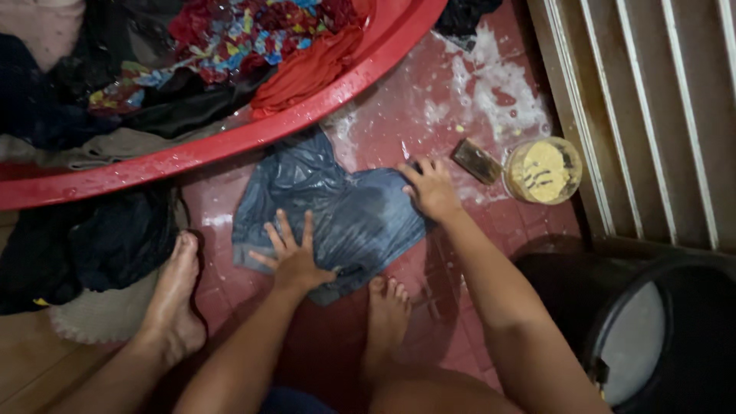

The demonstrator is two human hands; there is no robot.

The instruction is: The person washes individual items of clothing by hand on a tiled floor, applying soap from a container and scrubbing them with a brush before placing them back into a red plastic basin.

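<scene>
Denim, soaking wet: the jeans [330, 215] were spread flat on the red tile floor [429, 107], just below the red tub [230, 138]. Left hand [295, 257] pressed down with fingers splayed, right hand [431, 188] flat on the far edge, holding nothing. Looked like mid-scrub; the brush [475, 161] by the soap jar [543, 170] seemed the next grab.

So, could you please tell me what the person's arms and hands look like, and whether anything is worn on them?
Both arms are bare to the frame's edge: no sleeves show. The left hand and right hand have no gloves, and I can make out no rings, watch or bracelets in the dim light.
</scene>
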